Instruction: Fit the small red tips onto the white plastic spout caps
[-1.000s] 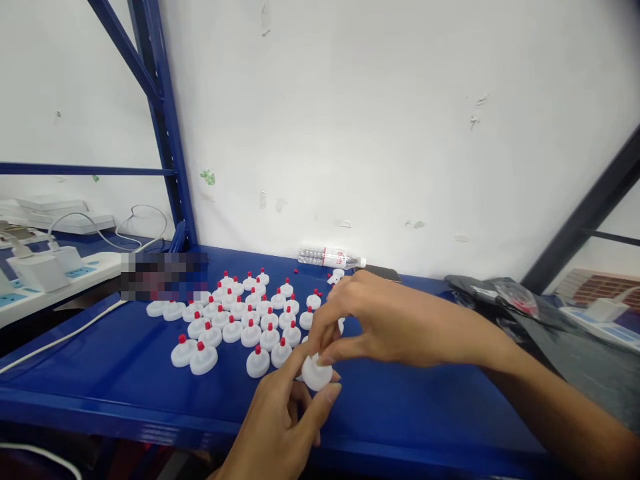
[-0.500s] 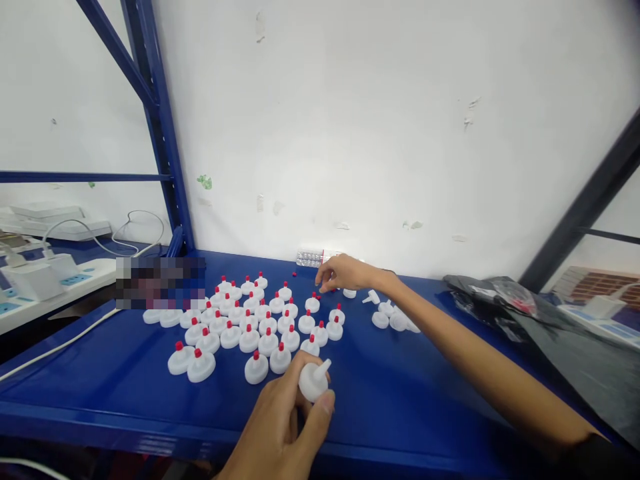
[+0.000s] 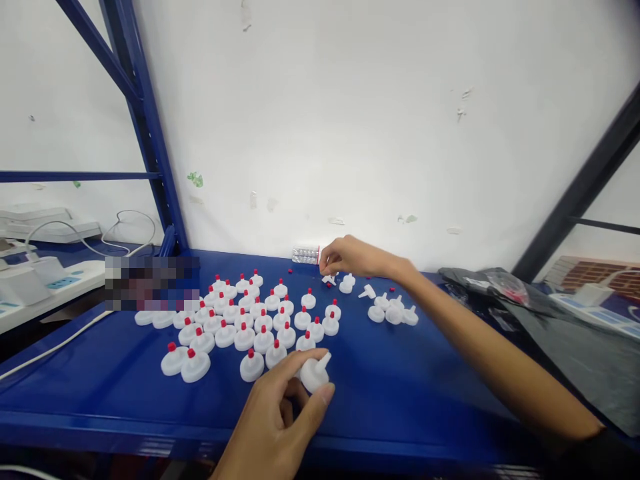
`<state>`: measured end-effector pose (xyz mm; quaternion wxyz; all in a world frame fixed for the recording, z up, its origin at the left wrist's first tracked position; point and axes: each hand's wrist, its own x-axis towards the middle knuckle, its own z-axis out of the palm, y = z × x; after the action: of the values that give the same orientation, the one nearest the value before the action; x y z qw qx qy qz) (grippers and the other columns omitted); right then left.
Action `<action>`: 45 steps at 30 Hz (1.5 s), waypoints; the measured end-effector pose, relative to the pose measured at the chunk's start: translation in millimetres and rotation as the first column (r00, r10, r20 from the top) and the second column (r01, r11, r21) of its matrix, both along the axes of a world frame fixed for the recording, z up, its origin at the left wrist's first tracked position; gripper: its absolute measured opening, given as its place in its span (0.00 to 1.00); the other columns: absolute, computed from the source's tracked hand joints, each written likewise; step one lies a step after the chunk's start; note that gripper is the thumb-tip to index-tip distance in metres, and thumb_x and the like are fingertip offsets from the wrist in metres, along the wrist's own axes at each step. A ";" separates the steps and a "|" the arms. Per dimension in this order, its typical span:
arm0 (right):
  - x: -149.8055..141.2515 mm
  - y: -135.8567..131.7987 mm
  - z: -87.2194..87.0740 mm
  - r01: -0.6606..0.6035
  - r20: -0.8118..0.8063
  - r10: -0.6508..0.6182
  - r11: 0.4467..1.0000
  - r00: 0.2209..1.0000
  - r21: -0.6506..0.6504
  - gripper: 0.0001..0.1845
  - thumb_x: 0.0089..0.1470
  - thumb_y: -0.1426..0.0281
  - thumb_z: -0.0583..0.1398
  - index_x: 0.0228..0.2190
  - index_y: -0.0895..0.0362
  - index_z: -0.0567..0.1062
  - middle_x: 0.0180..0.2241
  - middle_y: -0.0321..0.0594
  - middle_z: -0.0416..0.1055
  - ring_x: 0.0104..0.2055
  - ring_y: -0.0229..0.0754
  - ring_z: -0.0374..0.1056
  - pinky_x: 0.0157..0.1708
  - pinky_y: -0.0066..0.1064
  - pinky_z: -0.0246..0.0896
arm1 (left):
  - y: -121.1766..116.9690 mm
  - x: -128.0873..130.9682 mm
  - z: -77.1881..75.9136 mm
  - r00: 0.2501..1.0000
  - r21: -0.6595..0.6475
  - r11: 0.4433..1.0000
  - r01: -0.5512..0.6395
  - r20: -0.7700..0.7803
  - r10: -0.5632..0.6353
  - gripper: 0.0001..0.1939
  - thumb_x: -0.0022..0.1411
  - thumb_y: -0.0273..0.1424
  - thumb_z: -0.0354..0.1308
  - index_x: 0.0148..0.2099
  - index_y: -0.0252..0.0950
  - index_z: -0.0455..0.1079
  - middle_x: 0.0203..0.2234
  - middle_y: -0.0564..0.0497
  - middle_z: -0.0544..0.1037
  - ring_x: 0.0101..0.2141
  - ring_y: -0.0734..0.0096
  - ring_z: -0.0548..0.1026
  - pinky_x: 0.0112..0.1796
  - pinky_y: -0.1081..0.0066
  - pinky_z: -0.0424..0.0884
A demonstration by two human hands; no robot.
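Observation:
Between the thumb and fingers of my left hand (image 3: 275, 413) is a white nozzle cap (image 3: 314, 375), its bare spout tilted up to the right. My right hand (image 3: 345, 255) reaches to the back of the table, fingertips pinched downward over small red tips (image 3: 329, 283) and a white piece; whatever is in the pinch is hidden. Many white nozzle caps with red tips (image 3: 244, 338) stand grouped on the left and middle. Beside my right forearm lie several white nozzle caps without red tips (image 3: 394, 313).
The blue table (image 3: 380, 393) meets a white wall. A silvery blister pack (image 3: 305, 255) lies at the back. Black plastic bags (image 3: 480, 283) and a power strip (image 3: 595, 307) are on the right. Another power strip (image 3: 65, 287) with cables sits at left, near a blue post (image 3: 157, 153).
My right hand has shifted slightly back and right, its fingertips now over the small pieces there. My left hand keeps hold of the nozzle cap. The view has shifted a little.

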<state>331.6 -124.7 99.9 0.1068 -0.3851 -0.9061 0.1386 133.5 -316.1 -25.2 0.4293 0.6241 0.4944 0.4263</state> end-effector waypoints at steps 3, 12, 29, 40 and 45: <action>-0.1 -35.5 30.0 -0.040 0.004 0.040 0.999 0.999 0.036 0.05 0.57 0.69 0.66 0.35 0.56 0.84 0.32 0.38 0.82 0.33 0.39 0.75 0.32 0.28 0.62 | 2.4 -2.1 -0.9 1.000 -0.056 0.998 0.018 0.014 -0.017 0.29 0.65 0.50 0.61 0.62 0.41 0.72 0.34 0.50 0.81 0.24 0.71 0.72 0.27 0.71 0.65; -30.9 -109.6 43.9 -0.321 0.159 0.351 0.928 0.923 -0.188 0.09 0.59 0.77 0.65 0.40 0.53 0.84 0.33 0.34 0.82 0.33 0.36 0.75 0.32 0.25 0.61 | 6.8 -0.7 4.9 0.978 -0.021 0.996 0.086 0.194 -0.080 0.15 0.67 0.44 0.62 0.49 0.41 0.71 0.41 0.51 0.80 0.22 0.80 0.73 0.25 0.76 0.64; -32.4 -112.6 37.2 -0.356 0.211 0.365 0.931 0.907 -0.083 0.08 0.60 0.77 0.65 0.36 0.54 0.86 0.31 0.34 0.82 0.29 0.35 0.73 0.27 0.26 0.57 | 5.7 -0.6 4.4 0.967 0.008 0.996 0.094 0.236 -0.093 0.16 0.69 0.46 0.60 0.50 0.41 0.71 0.40 0.53 0.79 0.22 0.79 0.73 0.27 0.74 0.68; -34.3 -96.1 31.8 -0.413 0.126 0.467 0.858 0.875 -0.306 0.08 0.60 0.72 0.67 0.41 0.58 0.86 0.31 0.38 0.83 0.32 0.36 0.76 0.31 0.23 0.63 | 5.2 -1.4 -1.3 0.970 -0.021 0.996 0.083 0.233 -0.076 0.26 0.67 0.49 0.61 0.61 0.43 0.65 0.47 0.46 0.81 0.22 0.75 0.77 0.31 0.69 0.71; -21.0 -81.5 42.2 -0.324 0.112 0.355 0.918 0.928 -0.228 0.08 0.60 0.68 0.67 0.39 0.58 0.86 0.33 0.40 0.83 0.33 0.38 0.76 0.32 0.26 0.65 | 3.5 -2.1 -0.1 0.967 -0.021 0.998 0.067 0.249 -0.060 0.31 0.71 0.53 0.52 0.69 0.46 0.57 0.52 0.44 0.78 0.25 0.73 0.78 0.29 0.70 0.70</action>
<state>310.6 -206.2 142.0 -0.0285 -0.2401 -0.9455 0.2183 131.4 -312.6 -25.3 0.5101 0.5752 0.4228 0.4798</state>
